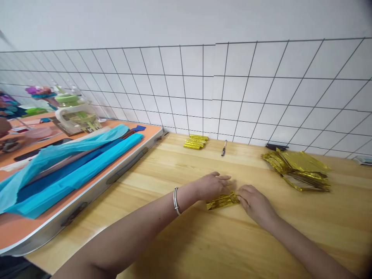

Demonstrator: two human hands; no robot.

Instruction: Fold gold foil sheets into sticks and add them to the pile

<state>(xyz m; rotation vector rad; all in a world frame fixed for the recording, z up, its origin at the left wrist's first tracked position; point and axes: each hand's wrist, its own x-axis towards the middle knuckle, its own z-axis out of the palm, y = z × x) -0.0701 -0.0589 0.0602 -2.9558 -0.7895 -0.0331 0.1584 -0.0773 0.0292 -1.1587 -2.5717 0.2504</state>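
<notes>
The foil strip [217, 203] lies on the table [162, 174], in front of the person, between and partly beneath the two hands. The right hand [255, 203] appears to pinch the strip's right end, with thumb and fingertips drawn close together. The left hand [212, 186] extends over the strip's upper edge with some fingers loosely spread; whether it grips, presses or only covers the foil cannot be told.

The step in hand is judged to be shaping or folding the strip at its right end. The next move calls for light, even pressure from the left hand to keep the strip from sliding, and a controlled right-hand pinch, since thin foil is likely to crease or tear.

Four other items are placed toward the wall: a group of small gold pieces [195, 142], a pen [224, 148], a loose foil stack [305, 166] at the right, and a black object [276, 147] behind the stack.

The following are obscured. The left thumb and the fingers' undersides are out of sight. The strip's upper edge is partly covered, and its fold lines are too small to read. The black object is partly hidden by the stack and cannot be identified. Both forearms are cut off by the frame.
</notes>
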